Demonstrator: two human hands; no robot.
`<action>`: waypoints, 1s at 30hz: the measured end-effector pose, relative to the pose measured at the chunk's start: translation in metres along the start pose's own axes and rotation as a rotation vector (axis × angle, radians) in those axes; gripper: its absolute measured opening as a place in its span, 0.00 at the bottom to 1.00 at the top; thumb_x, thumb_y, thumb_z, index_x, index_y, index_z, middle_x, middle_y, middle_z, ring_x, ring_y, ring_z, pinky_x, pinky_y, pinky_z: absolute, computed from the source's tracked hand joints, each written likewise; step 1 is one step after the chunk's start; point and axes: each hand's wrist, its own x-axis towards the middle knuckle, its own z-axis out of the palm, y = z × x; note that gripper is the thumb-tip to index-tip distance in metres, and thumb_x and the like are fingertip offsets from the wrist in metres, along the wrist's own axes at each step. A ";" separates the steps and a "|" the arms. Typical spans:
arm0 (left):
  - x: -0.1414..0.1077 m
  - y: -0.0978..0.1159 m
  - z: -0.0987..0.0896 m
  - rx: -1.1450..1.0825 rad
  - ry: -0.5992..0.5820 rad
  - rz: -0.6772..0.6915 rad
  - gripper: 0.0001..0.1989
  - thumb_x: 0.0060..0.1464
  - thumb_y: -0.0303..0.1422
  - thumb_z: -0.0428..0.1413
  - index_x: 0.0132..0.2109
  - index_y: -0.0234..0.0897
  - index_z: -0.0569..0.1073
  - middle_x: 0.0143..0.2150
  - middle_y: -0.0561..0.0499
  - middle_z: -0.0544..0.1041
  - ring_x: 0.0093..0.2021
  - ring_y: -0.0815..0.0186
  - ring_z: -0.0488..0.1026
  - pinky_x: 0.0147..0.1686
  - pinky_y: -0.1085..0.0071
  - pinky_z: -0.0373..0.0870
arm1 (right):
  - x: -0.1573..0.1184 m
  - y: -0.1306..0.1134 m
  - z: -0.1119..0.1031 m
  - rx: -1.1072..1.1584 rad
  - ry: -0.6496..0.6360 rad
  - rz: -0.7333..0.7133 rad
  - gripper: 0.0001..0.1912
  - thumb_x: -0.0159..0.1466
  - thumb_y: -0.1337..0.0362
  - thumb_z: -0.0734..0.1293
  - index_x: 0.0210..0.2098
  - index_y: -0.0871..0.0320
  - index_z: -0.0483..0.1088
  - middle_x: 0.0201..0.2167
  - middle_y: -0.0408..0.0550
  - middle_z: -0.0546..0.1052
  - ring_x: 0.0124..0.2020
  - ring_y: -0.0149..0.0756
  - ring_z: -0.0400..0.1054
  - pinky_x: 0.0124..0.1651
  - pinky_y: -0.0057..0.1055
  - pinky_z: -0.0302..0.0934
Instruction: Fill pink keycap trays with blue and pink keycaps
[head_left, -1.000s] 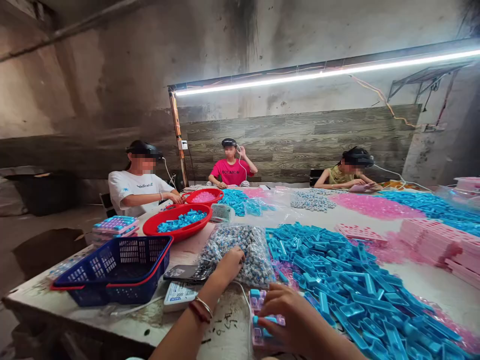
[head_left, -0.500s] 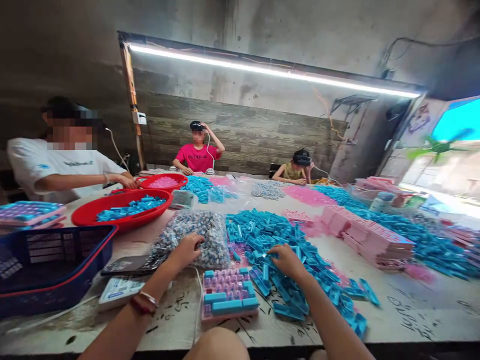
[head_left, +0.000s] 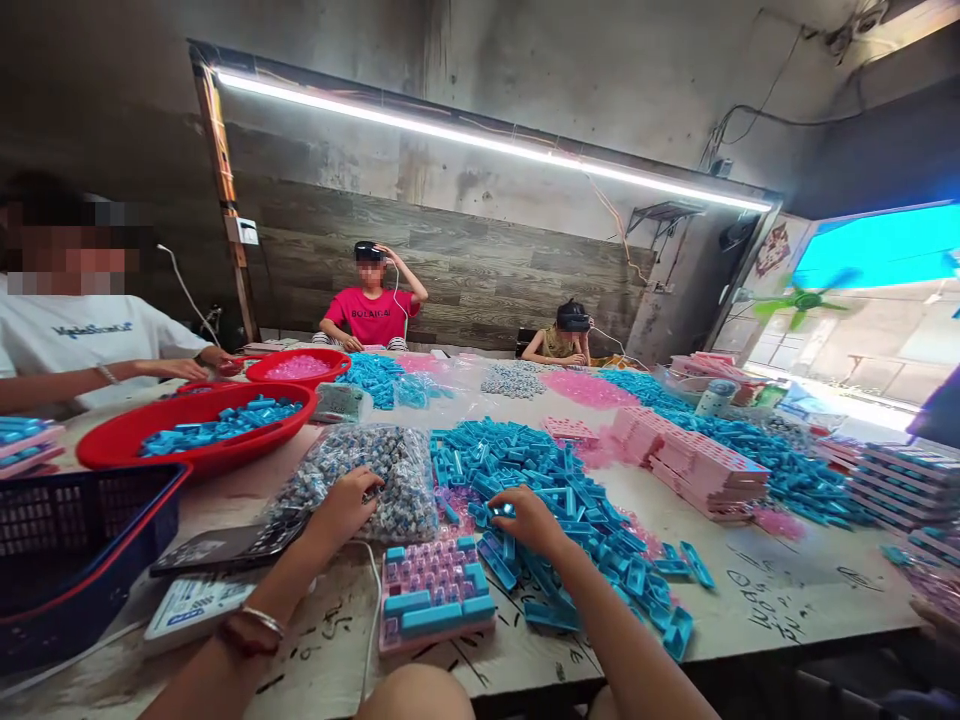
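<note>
A toy keyboard (head_left: pixel 437 595) with a pink base, clear pink keys and blue keys lies on the table between my forearms. My left hand (head_left: pixel 351 508) hovers over the near side of a clear bag (head_left: pixel 405 480) of small white, grey and blue pieces. Its fingers are curled together, and what they hold, if anything, is hidden. Over the near-left edge of a heap of blue keycaps (head_left: pixel 555 490), my right hand (head_left: pixel 529 518) pinches one blue keycap (head_left: pixel 502 510) between thumb and fingers.
At left stand a dark blue basket (head_left: pixel 90 590), a phone (head_left: pixel 217 548), a white box (head_left: pixel 193 608) and a red basin (head_left: pixel 202 462) of blue pieces. Pink base stacks (head_left: pixel 697 470) sit at right. A white cable (head_left: pixel 373 610) runs beside the keyboard. Several co-workers sit around the table.
The view has turned to the right, so things sit further left. My right hand has moved slightly toward the keyboard, and a blue keycap now shows in its fingers. My left hand stays by the bag.
</note>
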 end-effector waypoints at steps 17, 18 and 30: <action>0.001 -0.005 0.010 -0.027 -0.009 0.030 0.12 0.46 0.22 0.49 0.36 0.36 0.74 0.38 0.48 0.74 0.41 0.61 0.72 0.45 0.67 0.65 | 0.002 0.019 -0.006 -0.255 0.053 0.203 0.15 0.57 0.70 0.61 0.41 0.53 0.75 0.44 0.44 0.76 0.50 0.42 0.63 0.50 0.36 0.54; 0.001 -0.004 0.010 -0.024 -0.009 0.034 0.12 0.46 0.21 0.49 0.36 0.36 0.74 0.38 0.48 0.74 0.41 0.61 0.72 0.45 0.67 0.65 | 0.002 0.018 -0.005 -0.264 0.049 0.205 0.15 0.57 0.70 0.61 0.41 0.52 0.75 0.44 0.44 0.76 0.50 0.43 0.63 0.50 0.36 0.54; 0.002 -0.007 -0.024 0.029 0.505 -0.087 0.15 0.51 0.26 0.49 0.47 0.31 0.69 0.36 0.47 0.70 0.35 0.62 0.70 0.41 0.67 0.67 | 0.003 0.022 -0.004 -0.273 0.058 0.227 0.14 0.55 0.69 0.63 0.38 0.54 0.75 0.42 0.49 0.76 0.49 0.47 0.62 0.46 0.38 0.52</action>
